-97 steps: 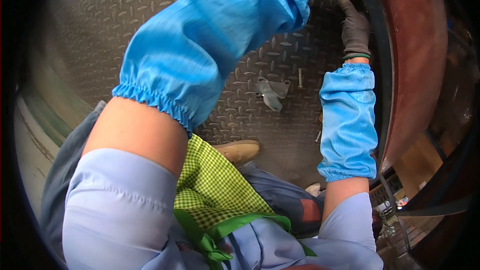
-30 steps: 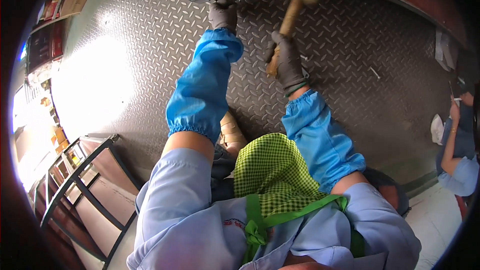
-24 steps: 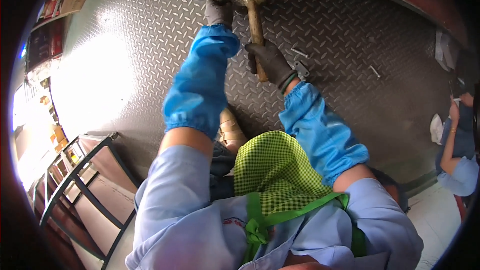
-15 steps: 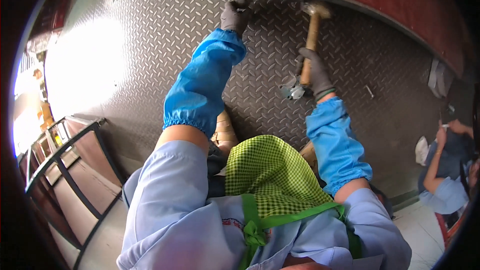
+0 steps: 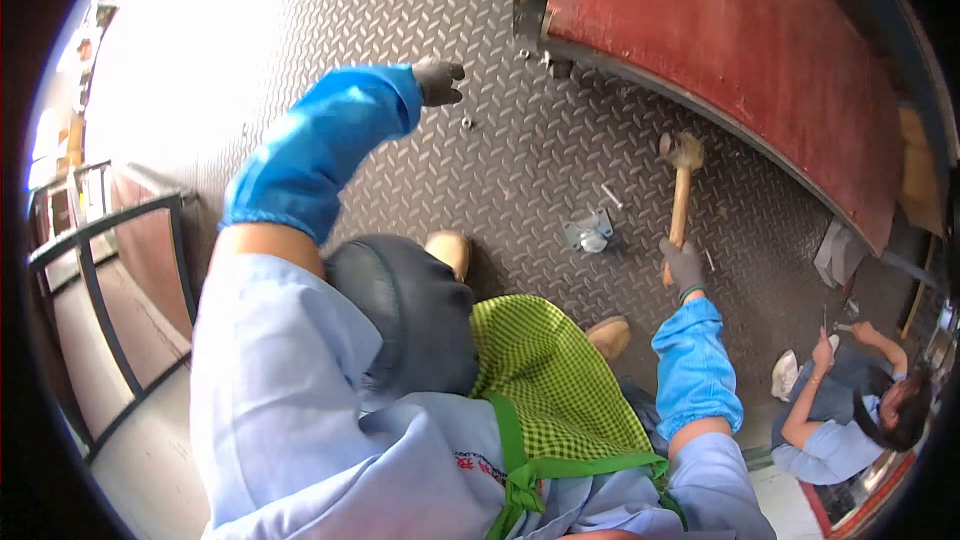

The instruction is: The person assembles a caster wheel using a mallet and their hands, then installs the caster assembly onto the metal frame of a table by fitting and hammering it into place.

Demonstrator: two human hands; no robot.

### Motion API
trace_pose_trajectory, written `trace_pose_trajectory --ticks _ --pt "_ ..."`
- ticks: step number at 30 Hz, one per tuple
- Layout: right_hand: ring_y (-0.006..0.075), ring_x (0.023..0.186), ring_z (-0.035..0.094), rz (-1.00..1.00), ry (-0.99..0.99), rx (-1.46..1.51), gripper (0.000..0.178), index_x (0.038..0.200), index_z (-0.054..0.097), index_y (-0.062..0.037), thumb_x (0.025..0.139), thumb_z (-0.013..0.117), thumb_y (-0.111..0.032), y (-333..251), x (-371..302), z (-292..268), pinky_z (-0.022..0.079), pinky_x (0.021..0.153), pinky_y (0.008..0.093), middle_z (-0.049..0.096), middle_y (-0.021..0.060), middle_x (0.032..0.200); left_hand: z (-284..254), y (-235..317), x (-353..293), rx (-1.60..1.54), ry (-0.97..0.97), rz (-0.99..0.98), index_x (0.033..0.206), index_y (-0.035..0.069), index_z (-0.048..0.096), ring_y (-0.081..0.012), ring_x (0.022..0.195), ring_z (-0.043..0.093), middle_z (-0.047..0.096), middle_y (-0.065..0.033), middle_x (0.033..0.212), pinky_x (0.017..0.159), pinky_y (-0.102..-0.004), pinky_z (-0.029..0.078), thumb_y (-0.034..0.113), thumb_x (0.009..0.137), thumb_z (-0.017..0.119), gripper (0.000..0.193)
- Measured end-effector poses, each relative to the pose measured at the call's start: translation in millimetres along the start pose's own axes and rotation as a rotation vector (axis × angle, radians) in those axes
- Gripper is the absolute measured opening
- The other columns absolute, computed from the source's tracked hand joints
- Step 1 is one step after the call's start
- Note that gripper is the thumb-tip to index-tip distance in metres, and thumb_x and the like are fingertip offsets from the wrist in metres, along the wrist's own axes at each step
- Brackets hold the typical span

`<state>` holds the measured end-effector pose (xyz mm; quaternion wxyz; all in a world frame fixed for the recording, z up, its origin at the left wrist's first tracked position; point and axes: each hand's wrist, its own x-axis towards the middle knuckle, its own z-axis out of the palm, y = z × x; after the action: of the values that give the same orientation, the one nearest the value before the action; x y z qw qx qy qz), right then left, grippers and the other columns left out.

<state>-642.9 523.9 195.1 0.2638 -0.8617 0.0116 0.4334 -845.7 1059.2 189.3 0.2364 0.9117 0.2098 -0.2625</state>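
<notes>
My right hand (image 5: 686, 265), in a dark glove, is closed round the lower end of a hammer's wooden handle (image 5: 680, 205). The hammer head (image 5: 682, 148) is at the far end, close to the long red panel (image 5: 700, 50). Out to the left, my gloved left hand (image 5: 440, 83) reaches over the tread-plate floor, fingers apart and holding nothing. Just below it lies a small nut (image 5: 467, 123). Between my hands, nearer to me, rests a metal fitting with a holed plate (image 5: 590, 231), with a bolt (image 5: 612, 196) beside it.
A dark metal frame (image 5: 130, 225) stands at my left. Small hardware (image 5: 548, 60) lies by the red panel's near-left corner. On the right a co-worker (image 5: 845, 410) sits low, holding something thin. A grey block (image 5: 836, 252) is by the panel's right end.
My left hand has come away from the dark part at the red panel's corner, moving left, and its fingers now spread. My right hand has moved right with the hammer. The view has shifted.
</notes>
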Motion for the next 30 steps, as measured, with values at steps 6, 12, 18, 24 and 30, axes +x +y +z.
trace_pose_trajectory --ticks 6,12,18,24,30 --pt "0.0336 0.098 0.058 0.176 -0.213 -0.986 0.062 0.102 0.060 0.0025 0.069 0.065 -0.050 -12.4 -28.1 2.1 0.047 0.081 0.0411 0.063 0.0204 0.099 16.5 30.6 68.2 -0.238 0.326 0.059 0.116 0.008 0.053 -0.0314 0.099 0.058 0.060 -0.0163 0.106 0.083 -0.0385 0.047 0.028 0.078 0.061 0.044" --pt "0.0336 0.087 0.060 -0.402 0.037 -0.463 0.040 0.093 0.061 -0.0034 0.073 0.065 -0.038 -160.4 -43.9 32.9 0.047 0.078 0.0406 0.061 0.0212 0.094 17.9 57.0 122.5 -0.307 0.307 -0.112 0.116 0.017 0.055 -0.0338 0.102 0.056 0.060 -0.0163 0.107 0.086 -0.0410 0.044 0.030 0.081 0.056 0.038" --pt "0.0321 0.091 0.059 -0.709 0.022 -0.365 0.043 0.111 0.055 -0.0039 0.081 0.059 -0.035 -213.0 24.5 83.7 0.045 0.079 0.0385 0.062 0.0185 0.097 4.8 87.6 97.0 -0.548 0.390 0.003 0.095 0.009 0.064 -0.0326 0.097 0.058 0.063 -0.0163 0.096 0.081 -0.0397 0.046 0.026 0.078 0.058 0.024" --pt "0.0173 0.091 0.055 -0.297 -0.072 0.136 0.048 0.127 0.042 -0.0025 0.088 0.050 -0.028 -293.0 29.5 143.0 0.049 0.069 0.0286 0.051 0.0106 0.111 59.7 72.2 71.7 -1.459 0.548 -0.024 0.094 0.005 0.063 -0.0199 0.085 0.062 0.065 -0.0110 0.090 0.078 -0.0317 0.048 0.025 0.078 0.064 0.026" --pt "0.0248 0.111 0.046 -0.673 -0.117 -0.003 0.043 0.128 0.038 -0.0068 0.090 0.050 -0.023 -259.4 109.0 124.1 0.049 0.080 0.0370 0.041 0.0102 0.125 27.9 114.0 83.9 -1.391 0.497 0.018 0.099 0.001 0.060 -0.0151 0.078 0.060 0.065 -0.0084 0.086 0.071 -0.0294 0.048 0.019 0.078 0.065 0.028"
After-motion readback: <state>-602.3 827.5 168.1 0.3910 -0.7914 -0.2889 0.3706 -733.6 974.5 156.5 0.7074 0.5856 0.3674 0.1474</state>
